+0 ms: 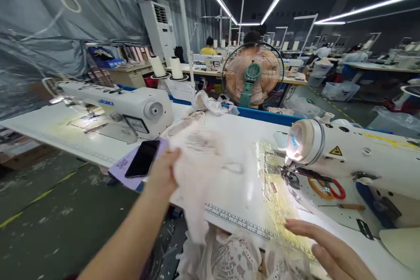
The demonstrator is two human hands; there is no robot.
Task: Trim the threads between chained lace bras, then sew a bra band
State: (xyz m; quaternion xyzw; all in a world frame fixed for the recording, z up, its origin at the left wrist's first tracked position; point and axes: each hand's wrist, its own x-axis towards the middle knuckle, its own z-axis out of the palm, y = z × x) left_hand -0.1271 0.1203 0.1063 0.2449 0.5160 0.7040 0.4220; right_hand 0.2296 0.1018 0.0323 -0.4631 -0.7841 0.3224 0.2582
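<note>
My left hand [164, 173] is closed on a piece of pale pink fabric [197, 170], raised over the white table and smeared by motion. A dark print shows on its upper part, and a thin loop sticks out at its right. Below, at the table's front edge, lies a pale lace garment with bra-like cups [234, 256]; whether it joins the held fabric I cannot tell. My right hand [331, 249] has its fingers apart, holding nothing, beside the lace and the yellowish clear film [275, 197] in front of the right sewing machine [357, 153].
A black phone [142, 159] lies on a purple sheet [120, 170] near another sewing machine [131, 107]. Scissors with orange and red handles [337, 189] and a wooden-handled tool [351, 206] lie under the right machine. Behind the table stands a large fan [252, 74]; people sit farther back.
</note>
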